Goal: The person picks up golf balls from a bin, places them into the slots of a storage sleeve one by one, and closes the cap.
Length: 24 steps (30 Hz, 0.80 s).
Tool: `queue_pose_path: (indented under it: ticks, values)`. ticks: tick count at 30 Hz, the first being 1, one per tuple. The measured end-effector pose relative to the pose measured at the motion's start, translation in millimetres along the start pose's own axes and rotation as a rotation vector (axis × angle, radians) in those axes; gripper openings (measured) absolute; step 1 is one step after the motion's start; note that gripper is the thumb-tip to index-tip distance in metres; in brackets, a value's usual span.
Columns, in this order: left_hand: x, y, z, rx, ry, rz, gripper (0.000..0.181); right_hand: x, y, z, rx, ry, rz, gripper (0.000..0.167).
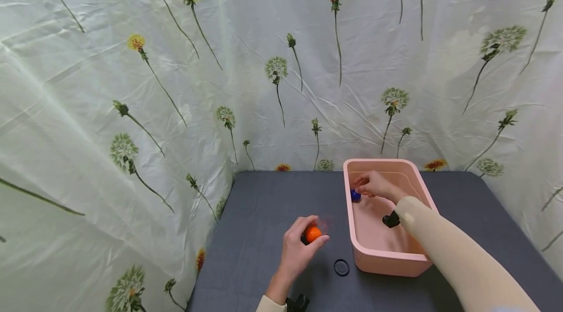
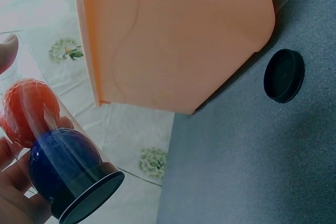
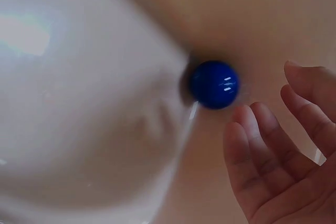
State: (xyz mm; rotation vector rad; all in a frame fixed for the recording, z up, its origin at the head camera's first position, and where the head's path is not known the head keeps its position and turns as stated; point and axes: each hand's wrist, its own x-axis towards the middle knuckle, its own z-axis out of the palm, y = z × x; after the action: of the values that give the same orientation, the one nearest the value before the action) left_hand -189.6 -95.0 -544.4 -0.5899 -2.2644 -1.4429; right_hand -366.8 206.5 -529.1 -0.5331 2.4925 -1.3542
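My left hand (image 1: 295,247) grips a clear plastic tube (image 2: 90,139) with a black end cap (image 2: 93,199). Inside it, an orange ball (image 2: 30,111) lies against a dark blue ball (image 2: 65,157). The tube's other end appears uncapped in the head view, though its clear rim is hard to make out. My right hand (image 1: 376,185) is down inside a pink bin (image 1: 387,254), fingers loosely bent near its left wall. Close to those fingertips sits a shiny blue ball (image 3: 214,84) in the bin's corner; a small gap separates them in the right wrist view.
A loose round black cap (image 1: 341,267) lies on the dark grey table (image 1: 264,204), just left of the bin's near corner. Behind the table hangs a pale curtain (image 1: 246,82) printed with dandelions, which also runs along the left side.
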Motion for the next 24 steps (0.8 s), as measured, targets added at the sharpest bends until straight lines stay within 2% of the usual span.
queue_pose_path:
  ticks: [7, 11, 18, 24]
  values:
    - [-1.1, -0.4, -0.9, -0.004, 0.004, 0.008, 0.047, 3.1, 18.0, 2.5, -0.031, -0.049, 0.09, 0.036]
    - [-2.4, -0.9, -1.2, 0.003, 0.0, 0.009, 0.047, 5.4, 25.2, 3.8, -0.051, -0.057, 0.109, 0.04]
    - [-3.6, -2.2, -1.5, 0.001, -0.009, -0.003, 0.045, 5.9, 28.8, 4.4, -0.088, -0.021, 0.11, 0.029]
    - [-3.6, -2.2, -1.2, 0.016, -0.003, 0.004, 0.045, 5.9, 22.8, 10.9, -0.125, -0.082, 0.101, 0.037]
